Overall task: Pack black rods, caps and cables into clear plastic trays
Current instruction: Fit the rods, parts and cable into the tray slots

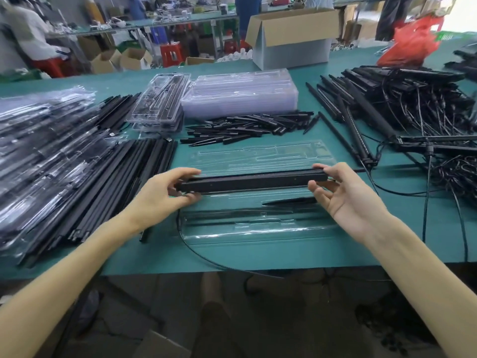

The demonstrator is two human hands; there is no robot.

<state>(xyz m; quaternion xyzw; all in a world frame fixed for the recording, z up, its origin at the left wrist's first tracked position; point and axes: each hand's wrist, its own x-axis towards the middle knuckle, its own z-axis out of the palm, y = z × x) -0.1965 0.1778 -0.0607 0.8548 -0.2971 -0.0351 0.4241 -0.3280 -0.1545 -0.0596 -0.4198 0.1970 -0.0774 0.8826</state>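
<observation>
1. Gripping the black bar [253, 180] by both ends, head view: the left hand [165, 192] curls thumb and fingers round its left end. The right hand [343, 195] pinches the right end, thumb above and fingers below.
2. The bar sits level between the hands, just above the clear plastic tray [258, 236], probably so that it drops squarely into a long recess.
3. A pointed black spike [289, 202] lies in the tray near the right hand's fingers.
4. A black cable [196, 251] loops out from under the left hand.
5. Beyond the hands lie loose black spikes [247, 127] and stacked empty trays [240, 94], within reach for repeat packing.
6. Outboard of the left hand are thin black rods [144, 164]; outboard of the right are cabled bars [413, 107].
</observation>
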